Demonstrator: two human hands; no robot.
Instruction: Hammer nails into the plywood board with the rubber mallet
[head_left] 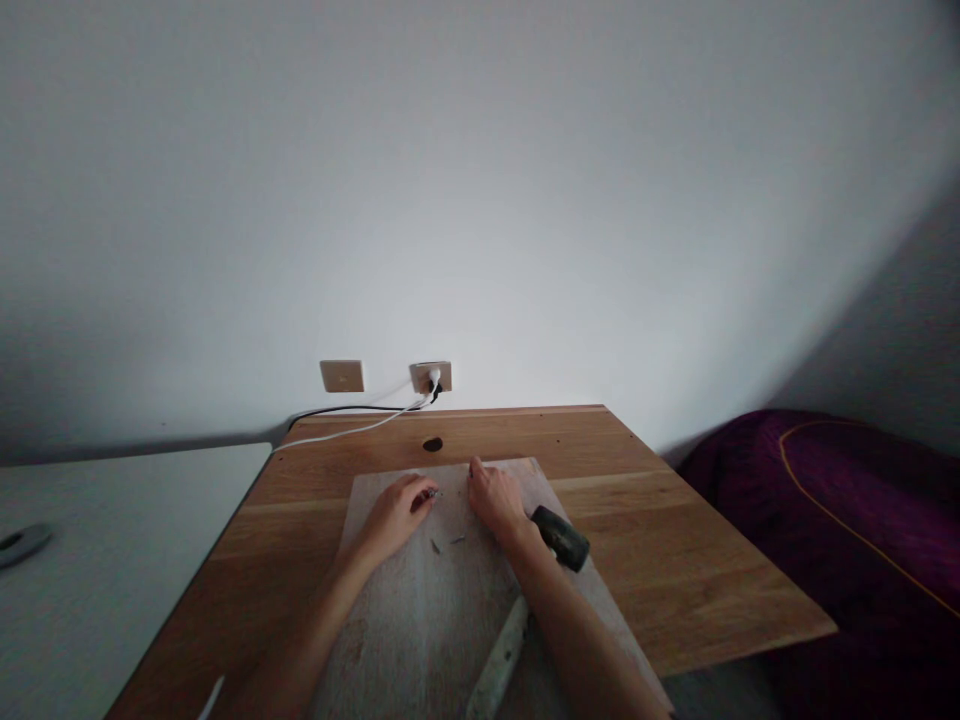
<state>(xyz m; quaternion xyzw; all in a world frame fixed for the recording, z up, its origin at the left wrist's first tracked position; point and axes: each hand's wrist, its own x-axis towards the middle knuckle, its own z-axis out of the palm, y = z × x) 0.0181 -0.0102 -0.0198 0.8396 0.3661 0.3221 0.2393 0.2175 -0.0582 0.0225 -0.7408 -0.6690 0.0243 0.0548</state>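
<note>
A pale wooden board (420,610) lies on the table under both my hands. My left hand (401,508) is over its far left part, thumb and fingers closed around small shiny metal pieces (432,492) that look like nails or screws. Two more such pieces (436,546) lie loose on the board between my arms. Towards the board's far right edge, my right hand (496,497) rests with its fingers curled together; what they hold, if anything, is hidden. A mallet with a black head (561,538) and a worn pale handle (499,660) lies beneath my right forearm, partly covered by it.
The wooden table (720,570) meets a plain wall with a socket (444,374) and plugged-in cables (352,431). A white table (135,540) adjoins on the left, bearing a grey ring-shaped object (24,544). Purple fabric (810,500) bulges at the right.
</note>
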